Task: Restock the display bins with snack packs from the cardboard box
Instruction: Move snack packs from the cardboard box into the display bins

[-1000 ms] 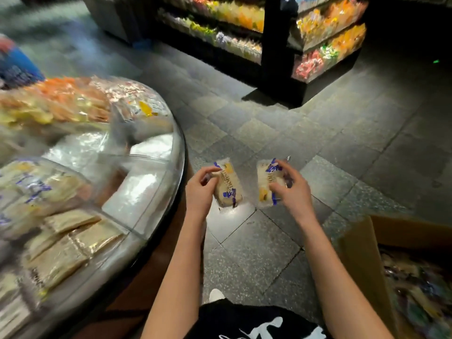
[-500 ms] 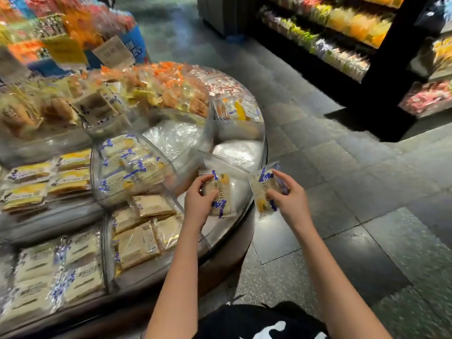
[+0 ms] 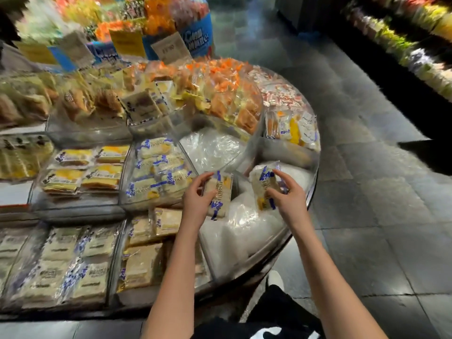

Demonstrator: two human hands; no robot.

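Clear film printed in blue and yellow wraps both snack packs, and one is pinched in each hand above the near right part of the round display. The left pack (image 3: 218, 195) is gripped along its side by the curled fingers and thumb of the left hand (image 3: 197, 200). The right pack (image 3: 264, 189) is pinched between the thumb and fingertips of the right hand (image 3: 289, 199), with the index finger raised over its top. Both are held with the printed face turned upward, presumably so that they can be laid to match the identical packs stacked in the neighbouring bin (image 3: 159, 174). Beneath the hands lies a bin lined with white plastic (image 3: 244, 231), in which no stock can be seen, and it is judged to be the one being filled. Open room is offered there: the liner is uncovered from the clear divider (image 3: 189, 159) on the left to the curved outer rim (image 3: 311, 192) on the right, so the packs could be lowered straight down. The rim should be minded, since beyond it only the tiled floor (image 3: 367, 228) is found. The cardboard box is not in view.
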